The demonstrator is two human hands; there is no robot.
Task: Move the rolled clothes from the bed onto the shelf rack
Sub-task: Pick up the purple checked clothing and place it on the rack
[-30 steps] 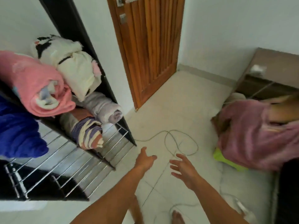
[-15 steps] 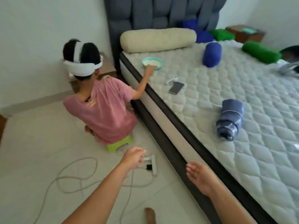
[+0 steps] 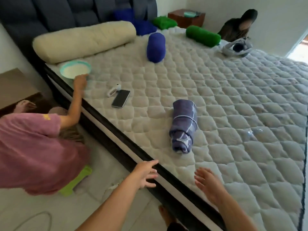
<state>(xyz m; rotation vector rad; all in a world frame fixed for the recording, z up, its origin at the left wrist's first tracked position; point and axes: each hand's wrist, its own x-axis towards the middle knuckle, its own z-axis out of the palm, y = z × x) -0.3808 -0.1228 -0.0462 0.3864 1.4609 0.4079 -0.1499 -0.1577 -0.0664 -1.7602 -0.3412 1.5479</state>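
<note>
A grey-blue rolled cloth (image 3: 183, 126) lies on the quilted mattress (image 3: 233, 100), nearest to me. Farther back sit a dark blue roll (image 3: 155, 47) and a green roll (image 3: 203, 36); another green roll (image 3: 165, 22) and a blue one (image 3: 143, 25) lie by the headboard. My left hand (image 3: 145, 174) is open over the bed's near edge, fingers spread, holding nothing. My right hand (image 3: 208, 184) is open over the mattress, just short of the grey-blue roll. The shelf rack is out of view.
A person in a pink shirt (image 3: 33, 147) crouches on a green stool (image 3: 75, 182) at the left, reaching to a bowl (image 3: 75, 69). A phone (image 3: 120, 100) and small white device (image 3: 114, 90) lie on the bed. A cream bolster (image 3: 83, 40), another person (image 3: 238, 25), a headset (image 3: 236, 47) are beyond.
My view swung from the shelf rack and door round to the bed. Both hands moved forward, now at the mattress edge near the grey-blue roll.
</note>
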